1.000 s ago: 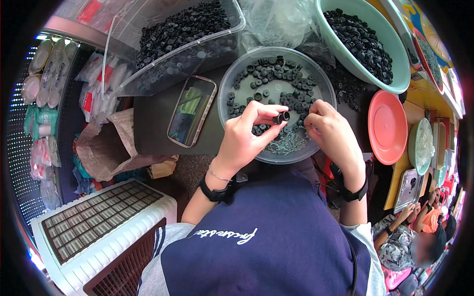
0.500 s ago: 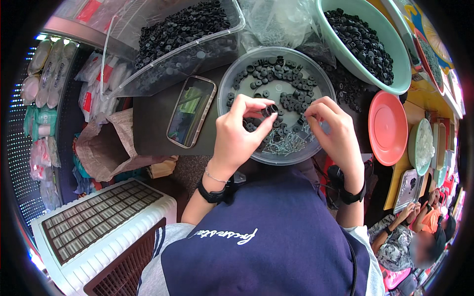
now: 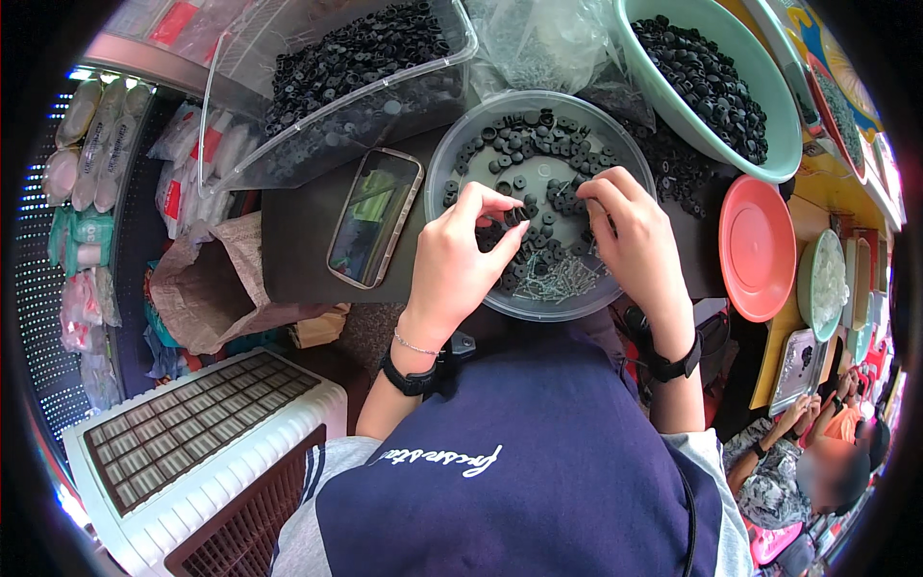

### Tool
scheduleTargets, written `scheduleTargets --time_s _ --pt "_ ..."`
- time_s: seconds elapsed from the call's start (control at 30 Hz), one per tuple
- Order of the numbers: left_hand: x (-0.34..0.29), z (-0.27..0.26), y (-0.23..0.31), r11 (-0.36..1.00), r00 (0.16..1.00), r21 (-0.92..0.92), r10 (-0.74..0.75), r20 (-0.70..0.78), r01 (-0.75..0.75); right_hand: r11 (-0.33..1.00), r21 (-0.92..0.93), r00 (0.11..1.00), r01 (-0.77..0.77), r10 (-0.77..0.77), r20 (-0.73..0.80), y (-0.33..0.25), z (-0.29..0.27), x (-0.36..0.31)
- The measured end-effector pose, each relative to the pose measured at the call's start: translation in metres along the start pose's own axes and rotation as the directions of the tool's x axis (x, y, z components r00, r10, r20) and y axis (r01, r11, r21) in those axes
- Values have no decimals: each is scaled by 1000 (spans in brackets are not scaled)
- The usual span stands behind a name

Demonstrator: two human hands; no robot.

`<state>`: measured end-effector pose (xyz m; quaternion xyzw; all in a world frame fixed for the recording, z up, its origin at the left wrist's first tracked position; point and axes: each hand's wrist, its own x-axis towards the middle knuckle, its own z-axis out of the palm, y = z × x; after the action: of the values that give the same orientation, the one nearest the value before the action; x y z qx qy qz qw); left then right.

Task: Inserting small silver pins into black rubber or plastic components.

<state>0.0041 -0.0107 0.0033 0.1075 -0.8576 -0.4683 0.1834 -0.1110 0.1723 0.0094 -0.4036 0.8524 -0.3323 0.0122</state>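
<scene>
My left hand (image 3: 450, 258) is over the left side of a clear round plastic tub (image 3: 627, 137), pinching a small black round cap (image 3: 514, 215) between thumb and fingers. Above the tub's right side, my right hand (image 3: 636, 231) has its fingertips pressed together on a small silver screw (image 3: 566, 190), only partly visible. Loose black round pieces (image 3: 527, 137) lie around the tub's floor. A pile of silver screws (image 3: 558, 280) rests at its near side, below and between my hands.
A phone (image 3: 376, 218) lies left of the tub. Behind stand a clear bin (image 3: 336, 120) of black parts, a plastic bag (image 3: 538, 38) and a green basin (image 3: 784, 144) of black caps. An orange plate (image 3: 758, 248) is at right. Another person (image 3: 769, 462) works far right.
My right hand has moved left and slightly up, closer to the left hand. My left hand keeps its pinch on the black cap, with a slight turn.
</scene>
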Motion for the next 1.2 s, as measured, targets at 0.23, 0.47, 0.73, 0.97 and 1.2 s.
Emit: scheduleTargets --time_s 0.23,0.47,0.73,0.97,1.2 --pt "-1 2 1 998 997 50 -38 64 35 983 -148 994 106 -109 -11 3 12 10" --pt "-2 2 3 999 998 25 -37 59 35 991 -55 989 126 -129 -75 5 17 13" --pt "-2 -1 3 1000 999 3 -7 33 7 988 -66 990 137 -135 28 4 6 1" --pt "-1 -1 4 996 999 -68 -51 10 52 976 -36 977 213 -213 12 -1 12 1" --pt "0 0 3 999 1000 -40 1 -6 -1 980 81 982 181 -184 30 2 16 1"
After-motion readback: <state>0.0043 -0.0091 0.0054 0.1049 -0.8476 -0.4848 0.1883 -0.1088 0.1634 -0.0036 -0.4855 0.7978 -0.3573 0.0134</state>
